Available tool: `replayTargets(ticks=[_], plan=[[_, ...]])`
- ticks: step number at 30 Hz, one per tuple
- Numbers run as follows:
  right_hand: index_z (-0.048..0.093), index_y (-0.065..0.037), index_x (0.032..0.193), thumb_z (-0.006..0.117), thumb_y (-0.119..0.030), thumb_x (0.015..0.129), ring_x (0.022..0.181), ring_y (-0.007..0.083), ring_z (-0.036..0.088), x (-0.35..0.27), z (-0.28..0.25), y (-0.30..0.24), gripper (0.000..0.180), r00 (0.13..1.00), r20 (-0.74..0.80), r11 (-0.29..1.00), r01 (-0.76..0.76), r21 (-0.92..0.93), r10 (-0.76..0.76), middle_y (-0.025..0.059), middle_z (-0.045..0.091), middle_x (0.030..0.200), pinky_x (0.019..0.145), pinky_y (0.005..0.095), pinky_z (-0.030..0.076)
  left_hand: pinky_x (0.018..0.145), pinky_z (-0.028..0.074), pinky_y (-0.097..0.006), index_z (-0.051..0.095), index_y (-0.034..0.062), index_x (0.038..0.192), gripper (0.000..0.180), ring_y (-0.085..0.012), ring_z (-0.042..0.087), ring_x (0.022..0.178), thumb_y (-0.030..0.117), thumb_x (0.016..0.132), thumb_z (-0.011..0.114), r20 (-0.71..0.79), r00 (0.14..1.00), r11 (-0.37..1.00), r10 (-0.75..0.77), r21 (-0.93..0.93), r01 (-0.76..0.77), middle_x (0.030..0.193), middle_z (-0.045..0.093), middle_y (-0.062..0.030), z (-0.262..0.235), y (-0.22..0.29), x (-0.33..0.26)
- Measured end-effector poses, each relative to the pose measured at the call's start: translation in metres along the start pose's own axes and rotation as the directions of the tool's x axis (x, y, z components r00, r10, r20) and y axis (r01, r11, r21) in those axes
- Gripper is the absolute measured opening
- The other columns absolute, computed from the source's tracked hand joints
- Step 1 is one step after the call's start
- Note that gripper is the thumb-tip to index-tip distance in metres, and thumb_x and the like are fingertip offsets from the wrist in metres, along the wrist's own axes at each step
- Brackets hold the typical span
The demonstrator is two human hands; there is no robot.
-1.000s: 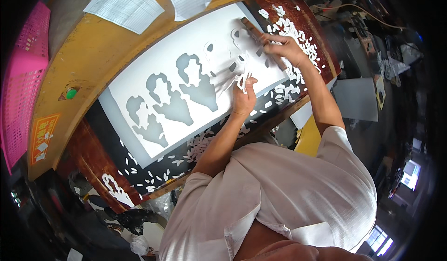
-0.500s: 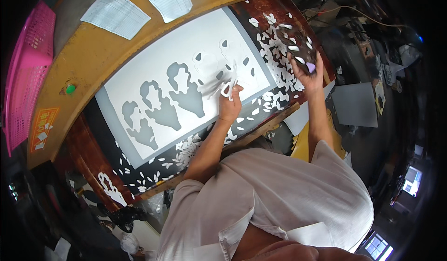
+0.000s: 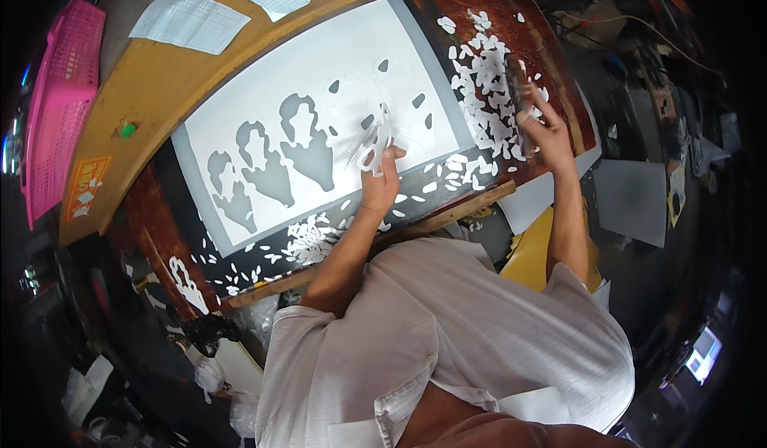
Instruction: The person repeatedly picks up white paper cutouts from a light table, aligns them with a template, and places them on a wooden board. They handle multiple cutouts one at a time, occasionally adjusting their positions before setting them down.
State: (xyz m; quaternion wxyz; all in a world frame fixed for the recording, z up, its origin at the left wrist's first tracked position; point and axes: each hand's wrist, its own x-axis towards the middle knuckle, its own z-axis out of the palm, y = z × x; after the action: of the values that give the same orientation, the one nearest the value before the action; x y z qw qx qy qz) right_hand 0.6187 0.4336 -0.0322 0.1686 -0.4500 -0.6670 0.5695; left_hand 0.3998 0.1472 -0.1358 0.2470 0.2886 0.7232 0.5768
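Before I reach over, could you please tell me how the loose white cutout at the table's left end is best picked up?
Pinch the wide, solid end of the white cutout, probably coming from the table's near edge: that end points that way, while the other is a thin loop that might bend. The left hand is closer but grips white strips.

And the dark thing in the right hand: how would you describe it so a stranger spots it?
Start from the wide white sheet; beyond its right end, small white scraps lie heaped on the reddish-brown tabletop. At that heap's right side, the right hand grips a narrow-looking dark piece, blurred here. Its dark colour sets it apart from the white scraps beside it.
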Motion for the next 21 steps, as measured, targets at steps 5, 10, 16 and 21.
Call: replayTargets(ticks=[5,10,16,21], plan=[[0.059,-0.045,0.151,0.08,-0.028,0.093,0.133,0.0318,0.062,-0.032,0.039,0.013,0.064,0.957,0.242,0.671,0.287,-0.684,-0.163,0.0131,0.054,0.152,0.108,0.0426,0.057,0.107,0.049,-0.042,0.071,-0.0028,0.104,0.046,-0.0264,0.071,0.105,0.031,0.116,0.042,-0.036,0.991,0.99,-0.131,-0.063,0.129,0.099,0.074,-0.0108,-0.003,0.005,-0.018],[0.057,-0.029,0.156,0.081,-0.025,0.089,0.131,0.0395,0.055,-0.063,0.065,0.051,0.071,0.959,0.235,0.615,0.281,-0.737,-0.157,0.0157,0.048,0.15,0.107,0.0477,0.054,0.099,0.052,-0.04,0.069,-0.0036,0.103,0.035,-0.0247,0.07,0.098,0.019,0.114,0.045,-0.112,0.987,0.991,-0.112,-0.083,0.103,0.095,0.072,-0.0103,-0.003,0.007,-0.026],[0.045,-0.026,0.163,0.085,-0.029,0.085,0.135,0.0439,0.052,-0.058,0.062,0.058,0.088,0.97,0.219,0.66,0.232,-0.715,-0.105,0.0192,0.044,0.154,0.108,0.0494,0.052,0.099,0.052,-0.043,0.07,-0.0023,0.1,0.039,-0.0273,0.07,0.099,0.023,0.114,0.045,-0.09,0.994,0.997,-0.062,-0.04,0.059,0.094,0.073,-0.0116,-0.004,-0.001,-0.024],[0.054,-0.014,0.156,0.087,-0.033,0.085,0.129,0.0443,0.059,-0.048,0.068,0.015,0.081,0.965,0.189,0.643,0.261,-0.72,-0.179,0.0235,0.04,0.16,0.105,0.0448,0.056,0.111,0.048,-0.041,0.069,-0.0038,0.098,0.045,-0.021,0.07,0.097,0.028,0.117,0.042,-0.1,0.98,0.979,-0.173,-0.129,0.16,0.092,0.073,-0.0089,-0.004,-0.007,-0.027]])
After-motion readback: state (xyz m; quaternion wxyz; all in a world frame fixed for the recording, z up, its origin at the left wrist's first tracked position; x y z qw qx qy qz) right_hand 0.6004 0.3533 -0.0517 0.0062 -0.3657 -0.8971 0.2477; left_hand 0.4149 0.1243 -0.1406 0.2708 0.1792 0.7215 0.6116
